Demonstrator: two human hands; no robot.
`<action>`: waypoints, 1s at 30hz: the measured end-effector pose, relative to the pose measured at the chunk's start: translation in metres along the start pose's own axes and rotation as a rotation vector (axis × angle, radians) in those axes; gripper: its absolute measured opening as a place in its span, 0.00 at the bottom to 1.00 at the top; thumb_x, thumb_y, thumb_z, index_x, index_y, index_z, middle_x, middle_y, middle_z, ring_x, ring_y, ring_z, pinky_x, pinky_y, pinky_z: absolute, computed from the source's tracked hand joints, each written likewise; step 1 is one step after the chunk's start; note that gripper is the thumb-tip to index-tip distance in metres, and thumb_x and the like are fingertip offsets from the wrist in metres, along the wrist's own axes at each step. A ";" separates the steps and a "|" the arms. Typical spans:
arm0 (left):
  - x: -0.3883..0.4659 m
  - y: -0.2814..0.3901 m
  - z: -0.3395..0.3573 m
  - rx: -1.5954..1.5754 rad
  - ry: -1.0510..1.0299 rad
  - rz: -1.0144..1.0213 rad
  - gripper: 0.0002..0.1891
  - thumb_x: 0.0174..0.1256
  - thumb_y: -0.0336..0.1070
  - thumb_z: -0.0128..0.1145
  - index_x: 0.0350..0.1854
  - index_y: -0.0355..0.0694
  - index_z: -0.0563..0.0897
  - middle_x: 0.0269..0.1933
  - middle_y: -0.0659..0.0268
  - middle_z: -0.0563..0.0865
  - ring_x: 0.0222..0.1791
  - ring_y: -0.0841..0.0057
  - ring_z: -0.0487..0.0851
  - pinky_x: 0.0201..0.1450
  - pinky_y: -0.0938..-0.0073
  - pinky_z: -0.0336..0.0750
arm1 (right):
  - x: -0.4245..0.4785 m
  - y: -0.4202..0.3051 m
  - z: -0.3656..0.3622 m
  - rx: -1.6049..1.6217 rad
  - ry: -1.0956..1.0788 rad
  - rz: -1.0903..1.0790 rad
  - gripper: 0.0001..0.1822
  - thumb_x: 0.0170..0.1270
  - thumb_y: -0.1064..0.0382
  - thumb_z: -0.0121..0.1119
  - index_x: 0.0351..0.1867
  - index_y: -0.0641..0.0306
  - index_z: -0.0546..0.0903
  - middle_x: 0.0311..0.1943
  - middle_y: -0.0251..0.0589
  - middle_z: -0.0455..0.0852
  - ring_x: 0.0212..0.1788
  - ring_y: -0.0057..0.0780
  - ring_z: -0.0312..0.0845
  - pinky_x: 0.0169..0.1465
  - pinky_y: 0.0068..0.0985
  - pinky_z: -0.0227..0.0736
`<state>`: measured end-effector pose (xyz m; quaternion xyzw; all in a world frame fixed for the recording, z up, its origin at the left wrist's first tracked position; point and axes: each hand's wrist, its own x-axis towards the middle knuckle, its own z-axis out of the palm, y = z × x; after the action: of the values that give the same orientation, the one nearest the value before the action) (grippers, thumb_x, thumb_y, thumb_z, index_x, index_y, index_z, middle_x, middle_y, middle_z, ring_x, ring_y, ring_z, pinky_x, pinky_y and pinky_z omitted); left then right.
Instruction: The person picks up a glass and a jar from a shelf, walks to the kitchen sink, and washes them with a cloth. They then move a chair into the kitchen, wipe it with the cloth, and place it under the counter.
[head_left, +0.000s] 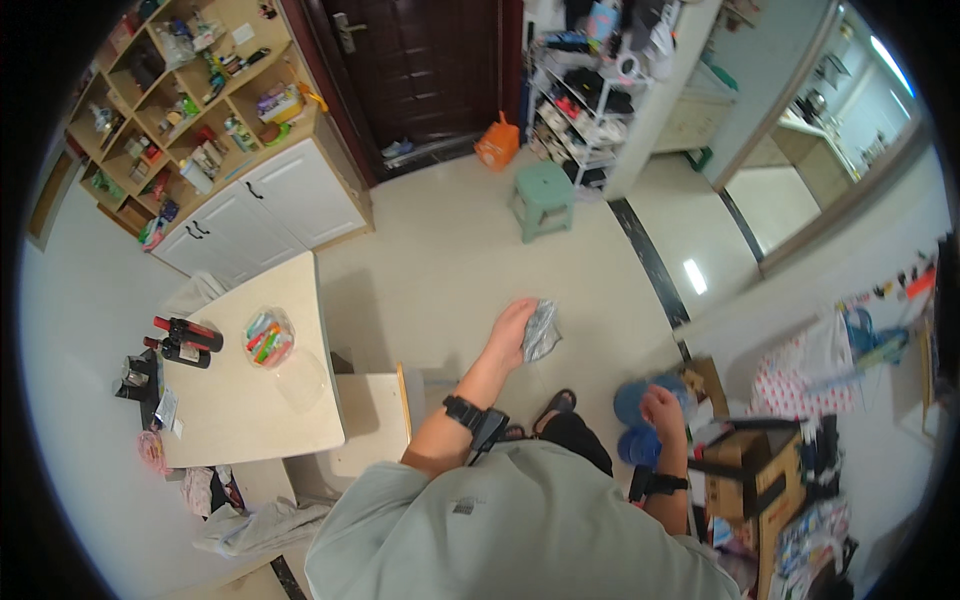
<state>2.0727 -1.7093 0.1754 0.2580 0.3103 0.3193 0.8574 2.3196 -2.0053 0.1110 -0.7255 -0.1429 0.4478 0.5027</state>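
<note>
My left hand (511, 330) grips a crumpled silver foil-like packet (541, 332), held out in front of my body above the tiled floor. Off to the right, my right hand (661, 409) has its fingers loosely curled, with nothing visible in them. Below that hand in the view are large blue plastic water bottles (636, 445). On the pale table (225, 435) at the left stands a clear round container (268, 339) of colourful small items. A transparent lid (301, 381) lies beside it.
Two dark wine bottles (191, 343) are on the table, and a pale chair (371, 412) is tucked against it. Ahead are a green plastic stool (542, 199), an orange bag (498, 144) and a shoe rack (581, 112). Cardboard boxes (739, 465) are stacked at the right.
</note>
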 end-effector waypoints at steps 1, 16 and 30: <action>0.006 0.007 -0.012 -0.028 0.033 0.019 0.10 0.72 0.35 0.49 0.48 0.36 0.78 0.41 0.66 0.84 0.38 0.78 0.83 0.40 0.74 0.80 | 0.018 -0.010 0.007 -0.013 -0.038 0.002 0.22 0.62 0.65 0.58 0.57 0.71 0.73 0.26 0.36 0.81 0.23 0.20 0.74 0.23 0.18 0.65; 0.080 0.129 -0.111 -0.219 0.594 0.506 0.11 0.72 0.37 0.50 0.48 0.36 0.78 0.40 0.64 0.85 0.36 0.76 0.83 0.39 0.73 0.80 | 0.334 -0.232 0.198 -0.438 -0.433 -0.204 0.22 0.61 0.65 0.59 0.56 0.71 0.75 0.33 0.37 0.82 0.32 0.22 0.78 0.33 0.20 0.74; 0.152 0.269 -0.217 -0.374 0.708 0.650 0.10 0.71 0.36 0.53 0.48 0.36 0.77 0.40 0.65 0.84 0.38 0.77 0.82 0.40 0.73 0.80 | 0.441 -0.303 0.469 -0.640 -0.804 -0.516 0.22 0.61 0.61 0.61 0.55 0.68 0.77 0.36 0.35 0.83 0.35 0.21 0.77 0.38 0.22 0.73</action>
<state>1.9088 -1.3705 0.1462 0.0593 0.4227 0.6870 0.5881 2.2674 -1.2961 0.1041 -0.5561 -0.6235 0.4857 0.2572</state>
